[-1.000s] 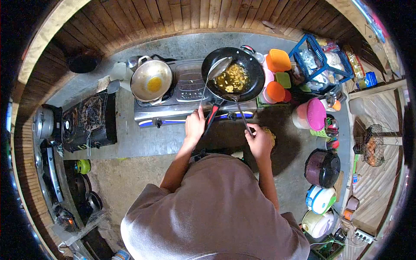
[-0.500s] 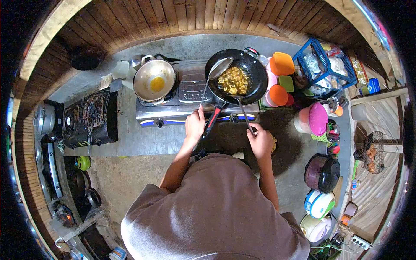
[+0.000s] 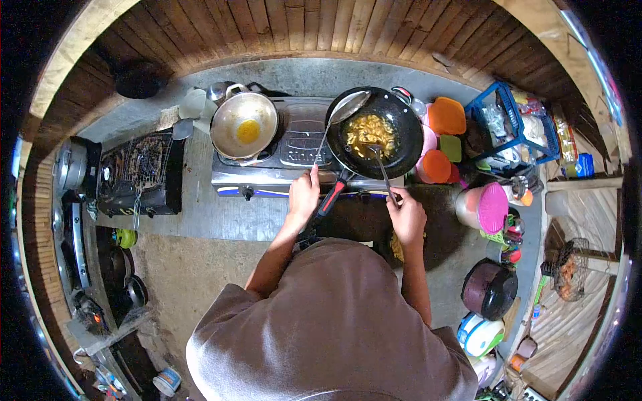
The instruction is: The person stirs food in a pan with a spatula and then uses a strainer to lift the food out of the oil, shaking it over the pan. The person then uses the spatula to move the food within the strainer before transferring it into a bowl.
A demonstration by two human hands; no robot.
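A black wok (image 3: 409,144) sits on the right side of the gas stove (image 3: 231,177), holding pale chopped pieces (image 3: 371,130) in brown liquid. My left hand (image 3: 304,197) is closed round the thin handle of a metal ladle (image 3: 350,107), whose bowl hangs over the wok's upper left rim. My right hand (image 3: 406,215) grips the dark handle of a cooking utensil (image 3: 386,177); its head is down in the food, so its exact shape is hidden. Just right of my left hand, the wok's red and black handle (image 3: 331,195) points toward me, untouched.
A lighter pan (image 3: 224,120) with yellow oil stands on the left burner. Orange-lidded containers (image 3: 447,115) and a blue plastic basket (image 3: 515,127) stand to the right. A pink-lidded tub (image 3: 493,207) and a dark pot (image 3: 490,287) line the right side. Another stove (image 3: 137,177) is at left.
My right hand has pushed the utensil further into the wok, its head going from the near edge of the food into it. The ladle stays over the rim. The whole view has shifted slightly.
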